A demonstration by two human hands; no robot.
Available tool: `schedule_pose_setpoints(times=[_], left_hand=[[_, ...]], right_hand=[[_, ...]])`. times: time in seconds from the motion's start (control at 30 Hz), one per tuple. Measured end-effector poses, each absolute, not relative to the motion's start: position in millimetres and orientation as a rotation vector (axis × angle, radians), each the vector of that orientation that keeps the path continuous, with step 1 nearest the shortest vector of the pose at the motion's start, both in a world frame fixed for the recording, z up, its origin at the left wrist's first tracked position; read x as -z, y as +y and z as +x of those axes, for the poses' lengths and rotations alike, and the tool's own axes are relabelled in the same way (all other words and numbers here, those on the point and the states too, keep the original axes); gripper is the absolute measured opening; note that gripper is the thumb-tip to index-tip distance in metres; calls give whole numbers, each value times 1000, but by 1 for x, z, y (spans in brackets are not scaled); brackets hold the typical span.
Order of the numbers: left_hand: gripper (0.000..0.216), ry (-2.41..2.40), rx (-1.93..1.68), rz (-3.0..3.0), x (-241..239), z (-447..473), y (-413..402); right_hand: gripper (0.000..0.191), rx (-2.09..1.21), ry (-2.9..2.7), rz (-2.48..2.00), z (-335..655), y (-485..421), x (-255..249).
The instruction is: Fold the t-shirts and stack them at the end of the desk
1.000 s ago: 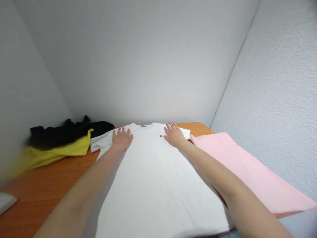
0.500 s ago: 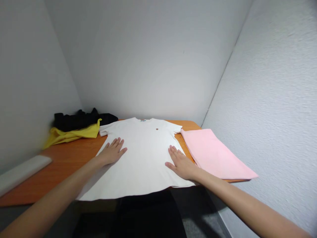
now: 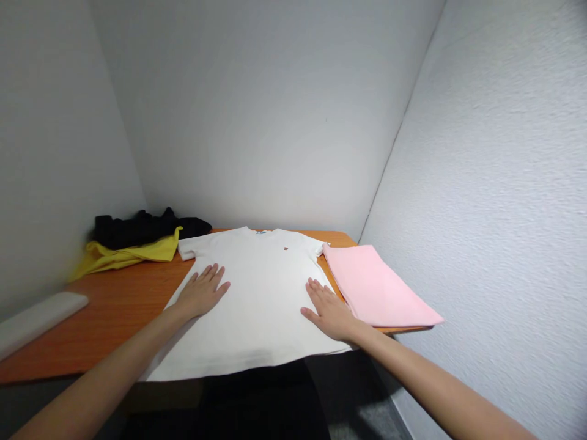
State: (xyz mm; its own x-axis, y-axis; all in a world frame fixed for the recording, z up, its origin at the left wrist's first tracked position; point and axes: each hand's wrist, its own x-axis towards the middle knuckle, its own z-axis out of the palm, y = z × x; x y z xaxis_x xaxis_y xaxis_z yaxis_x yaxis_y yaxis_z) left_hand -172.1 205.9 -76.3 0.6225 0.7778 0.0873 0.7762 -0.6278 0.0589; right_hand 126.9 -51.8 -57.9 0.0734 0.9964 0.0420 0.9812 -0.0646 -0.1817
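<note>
A white T-shirt [image 3: 257, 299] lies spread out, its neckline toward the back wall and its hem over the table's front edge. It has a small dark emblem on the chest. My left hand [image 3: 202, 292] rests open and flat near the shirt's left side, fingers pointing away from me. On the opposite side, my right hand [image 3: 329, 308] also lies palm down on the cloth, its thumb spread inward. Neither hand grips the fabric.
The wooden table [image 3: 123, 299] stands against walls. A folded pink cloth [image 3: 376, 287] lies at the right, touching the shirt's sleeve. At the back left are a black garment [image 3: 137, 229] and a yellow one [image 3: 137, 252]. A white long object [image 3: 41, 321] lies at the left edge.
The view has shifted slightly, so everything sits a little further left and mostly lower. Both hands stay flat on the T-shirt in nearly the same places.
</note>
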Motion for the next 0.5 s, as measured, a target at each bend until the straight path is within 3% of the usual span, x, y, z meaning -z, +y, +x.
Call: schedule_pose_setpoints(times=[0.17, 0.27, 0.4, 0.5], left_hand=[[64, 1376, -126, 2831, 53, -163, 191], [60, 1303, -327, 2899, 28, -138, 135], [58, 687, -647, 2954, 22, -87, 25], [79, 356, -827, 2988, 53, -44, -31]], right_hand=[[85, -352, -1917, -2086, 137, -37, 54], [77, -288, -1678, -2001, 164, -7, 34], [56, -13, -1266, -2117, 216, 47, 0], [45, 2, -1111, -2241, 255, 80, -7]])
